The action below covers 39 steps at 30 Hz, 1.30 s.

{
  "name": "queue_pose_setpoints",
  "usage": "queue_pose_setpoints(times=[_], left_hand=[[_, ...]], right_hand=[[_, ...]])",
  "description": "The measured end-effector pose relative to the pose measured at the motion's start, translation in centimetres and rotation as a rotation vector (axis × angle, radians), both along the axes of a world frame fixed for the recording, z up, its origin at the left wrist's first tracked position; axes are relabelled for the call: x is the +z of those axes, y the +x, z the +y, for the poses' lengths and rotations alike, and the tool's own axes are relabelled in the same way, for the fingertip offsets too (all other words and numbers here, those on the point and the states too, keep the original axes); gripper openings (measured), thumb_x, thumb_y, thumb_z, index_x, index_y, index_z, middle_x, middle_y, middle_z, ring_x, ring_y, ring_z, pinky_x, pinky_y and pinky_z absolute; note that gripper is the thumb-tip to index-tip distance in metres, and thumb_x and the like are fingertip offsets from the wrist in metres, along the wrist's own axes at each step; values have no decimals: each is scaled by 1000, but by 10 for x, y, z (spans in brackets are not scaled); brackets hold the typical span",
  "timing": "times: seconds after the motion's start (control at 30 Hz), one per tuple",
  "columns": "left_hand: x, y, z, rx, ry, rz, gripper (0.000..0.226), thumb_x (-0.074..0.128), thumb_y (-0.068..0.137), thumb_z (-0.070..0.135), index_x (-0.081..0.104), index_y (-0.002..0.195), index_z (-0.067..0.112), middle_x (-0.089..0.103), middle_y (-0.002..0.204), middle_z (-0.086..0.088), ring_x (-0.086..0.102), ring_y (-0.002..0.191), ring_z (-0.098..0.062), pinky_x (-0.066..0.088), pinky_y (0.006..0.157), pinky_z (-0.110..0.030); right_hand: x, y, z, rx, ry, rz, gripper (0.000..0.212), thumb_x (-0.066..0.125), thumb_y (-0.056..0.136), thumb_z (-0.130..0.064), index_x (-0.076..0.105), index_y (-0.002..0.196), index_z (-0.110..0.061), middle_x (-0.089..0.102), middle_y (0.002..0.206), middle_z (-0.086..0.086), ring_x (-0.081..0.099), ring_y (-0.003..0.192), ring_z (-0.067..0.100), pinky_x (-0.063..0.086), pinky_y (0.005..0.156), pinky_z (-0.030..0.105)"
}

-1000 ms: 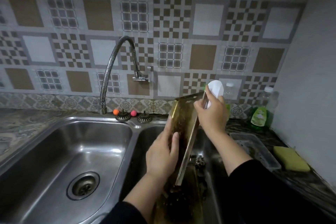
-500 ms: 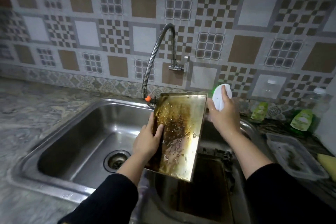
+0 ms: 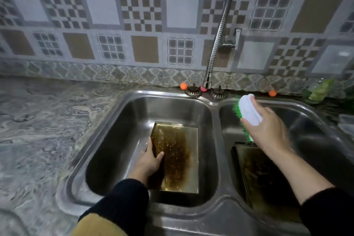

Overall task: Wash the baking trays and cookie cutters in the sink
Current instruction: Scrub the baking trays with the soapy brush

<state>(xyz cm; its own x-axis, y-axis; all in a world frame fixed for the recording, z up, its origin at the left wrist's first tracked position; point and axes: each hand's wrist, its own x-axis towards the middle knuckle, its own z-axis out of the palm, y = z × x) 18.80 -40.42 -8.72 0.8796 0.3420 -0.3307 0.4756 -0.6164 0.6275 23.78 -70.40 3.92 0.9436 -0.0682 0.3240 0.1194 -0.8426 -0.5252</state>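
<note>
Head view: left hand [image 3: 148, 161] grips the left edge of a stained, gold-coloured rectangular baking tray [image 3: 177, 157] lying in the steel double sink's [image 3: 215, 105] left basin; right hand [image 3: 268, 130] holds a white-backed green-bristled scrubbing brush [image 3: 247, 114] over the right basin, above a second dark tray [image 3: 262, 178].

Light was dim and cool, with soft glare on the stainless steel double sink [image 3: 215, 105]. Motion blur smeared the patterned tiled wall [image 3: 134, 15] and marbled grey countertop [image 3: 38, 120]; wide-angle distortion bent the edges.
</note>
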Motion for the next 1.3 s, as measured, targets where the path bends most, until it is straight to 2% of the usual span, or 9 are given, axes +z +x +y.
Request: queue_pose_setpoints(times=[0.17,0.43,0.63,0.73,0.8,0.9,1.17,1.23,1.3], left_hand=[[-33,19,12,-88,-56,162,79,52,96,36,-3,152,34,34,145,-16,40,132,-36,30,113,-48],[-61,33,12,-126,-40,316,94,58,93,34,-16,151,30,9,159,-12,25,142,-36,23,116,-51],[-52,30,16,-198,123,282,86,58,92,36,-2,154,28,30,150,-12,34,136,-32,31,111,-47],[-37,35,14,-303,281,281,79,55,91,39,7,153,28,29,150,-14,26,138,-33,31,112,-48],[-20,44,6,-377,330,238,68,51,94,38,17,152,26,26,152,-14,24,140,-34,30,113,-46],[11,56,-19,-527,414,108,49,44,97,37,39,144,25,39,148,-11,35,134,-34,35,109,-44],[74,67,-149,-662,422,-352,33,46,96,30,57,126,31,50,123,-5,46,118,-28,45,95,-39],[71,62,-192,-686,308,-353,29,47,96,25,61,121,28,53,119,-3,53,113,-25,48,92,-38],[54,58,-224,-700,207,-193,27,48,96,22,61,119,27,54,116,0,57,109,-22,48,90,-34]], right_hand=[[-9,-15,4,-42,-27,16,71,69,82,-29,36,144,-37,52,97,8,57,100,36,42,76,37],[-14,-18,-5,-50,-40,65,69,67,84,-28,34,143,-39,58,112,14,55,106,35,42,79,39],[-27,-16,-10,-40,-83,151,69,69,83,-33,35,143,-41,59,120,11,54,114,31,43,84,39],[-33,-12,-14,-42,-150,215,71,67,83,-40,30,144,-45,56,125,7,53,114,29,44,82,39],[-35,-10,-16,-52,-172,232,73,68,82,-43,29,144,-46,56,127,6,53,115,29,46,82,39],[-36,-10,-23,-46,-190,254,74,69,80,-44,30,143,-46,54,131,4,52,118,29,47,84,38],[-33,-5,-81,-4,-215,284,78,71,79,-41,29,144,-46,52,138,1,49,125,23,43,90,32],[-30,-3,-110,6,-221,316,79,72,79,-41,28,145,-46,52,137,2,49,124,24,43,91,34],[-26,0,-141,17,-227,331,80,72,78,-41,28,144,-46,52,135,4,49,124,24,43,93,35]])
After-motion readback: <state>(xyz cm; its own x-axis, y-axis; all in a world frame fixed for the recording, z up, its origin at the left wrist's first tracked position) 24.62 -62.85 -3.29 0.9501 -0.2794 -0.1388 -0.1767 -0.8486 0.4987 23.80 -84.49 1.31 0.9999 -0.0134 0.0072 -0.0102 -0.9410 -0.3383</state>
